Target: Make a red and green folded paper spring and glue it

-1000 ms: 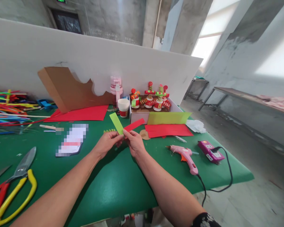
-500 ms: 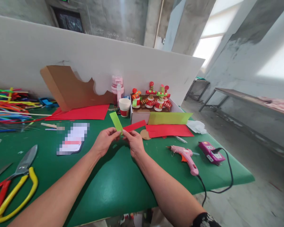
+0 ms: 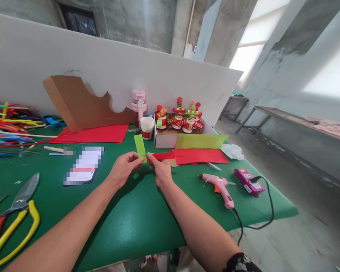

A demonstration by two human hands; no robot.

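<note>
Between thumb and fingers my left hand point(image 3: 127, 166) pinches a light green paper strip point(image 3: 139, 146), which stands up from the fingertips. My right hand point(image 3: 162, 169) is closed on a red paper strip point(image 3: 163, 155) that points off to the right. The two strips meet at an angle between my fingertips; whether they are joined there I cannot tell. Behind my right hand lie a red paper sheet point(image 3: 200, 156) and a brown round piece point(image 3: 173, 163), partly covered. A pink glue gun point(image 3: 219, 185) rests on the green table to the right.
Large scissors point(image 3: 24, 194) and a phone point(image 3: 83, 166) lie on the left. A white box point(image 3: 164, 141) with several paper-cup figures stands behind, beside stacked paper cups point(image 3: 147, 126). A purple power box point(image 3: 248, 182) trails a black cord near the table's right edge.
The red strip has swung down to lie nearly level, and the green strip stands more upright. Both hands stay close together, and the view has shifted slightly.
</note>
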